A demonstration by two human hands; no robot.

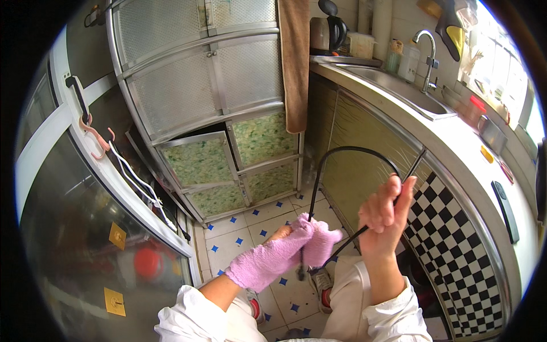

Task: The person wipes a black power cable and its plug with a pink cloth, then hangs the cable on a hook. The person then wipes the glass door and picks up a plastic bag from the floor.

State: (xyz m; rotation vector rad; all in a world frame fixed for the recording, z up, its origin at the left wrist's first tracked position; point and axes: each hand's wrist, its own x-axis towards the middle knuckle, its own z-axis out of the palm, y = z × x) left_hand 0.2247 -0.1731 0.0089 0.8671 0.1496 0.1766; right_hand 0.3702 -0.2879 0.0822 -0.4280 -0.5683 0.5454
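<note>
My left hand (295,239) is draped in a pink cloth (267,263) and closed around a black cable (321,166) through that cloth. From there the cable rises in a wide loop and comes round to my right hand (384,209), whose fingers are curled on it. A lower stretch of cable runs from the right hand back down towards the cloth. One dark cable end hangs just below the left hand. The part of the cable inside the cloth is hidden.
Ahead stands a metal-framed cabinet (252,111), one lower door ajar. A counter (470,149) with a sink (397,89), kettle (327,34) and phone (505,211) curves along the right. White cords hang from a pink hook (96,137) by the glass door at left.
</note>
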